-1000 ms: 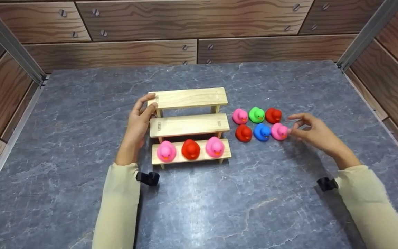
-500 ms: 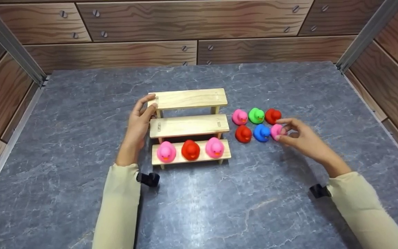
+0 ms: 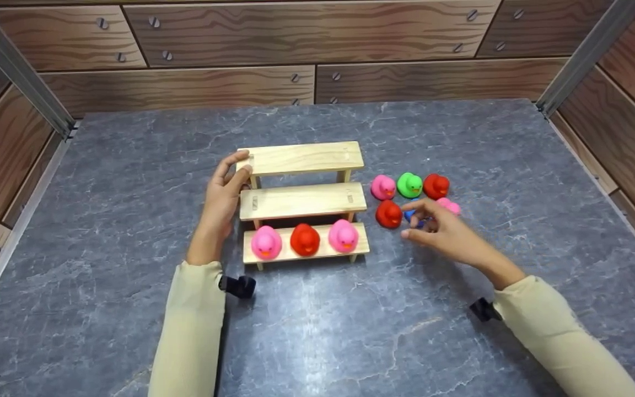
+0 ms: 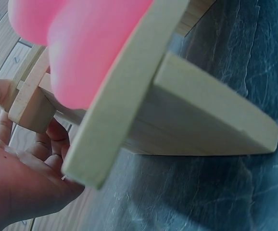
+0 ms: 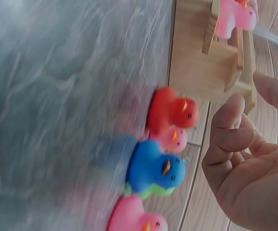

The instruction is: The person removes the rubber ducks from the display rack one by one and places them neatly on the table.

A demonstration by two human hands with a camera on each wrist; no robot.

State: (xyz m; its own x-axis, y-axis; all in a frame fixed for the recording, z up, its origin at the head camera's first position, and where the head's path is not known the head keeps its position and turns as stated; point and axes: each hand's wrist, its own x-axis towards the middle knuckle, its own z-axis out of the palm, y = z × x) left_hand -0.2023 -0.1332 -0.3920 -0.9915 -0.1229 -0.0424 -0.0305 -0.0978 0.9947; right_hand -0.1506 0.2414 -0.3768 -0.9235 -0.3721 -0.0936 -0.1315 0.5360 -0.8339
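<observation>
A three-step wooden stand (image 3: 302, 202) is at the centre of the head view. On its lowest step sit a pink duck (image 3: 266, 242), a red duck (image 3: 305, 240) and another pink duck (image 3: 343, 236). My left hand (image 3: 222, 193) grips the left end of the top step, fingers above and around the edge. My right hand (image 3: 444, 234), empty, hovers at the loose ducks with thumb and fingers apart. It partly covers a blue duck (image 5: 153, 166) in the head view; the right wrist view shows that duck uncovered, apart from the fingers. Left of these fingertips sits a loose red duck (image 3: 388, 214).
Behind in the group are a pink duck (image 3: 382, 187), a green duck (image 3: 409, 185) and a red duck (image 3: 436, 186). One more pink duck (image 3: 449, 206) shows past my right hand. Wood-patterned panels (image 3: 229, 88) bound the grey marbled table (image 3: 157, 143).
My right hand has moved left, from the loose pink duck at the group's right end, across it, to the blue and red ducks. My left hand keeps its grip on the stand.
</observation>
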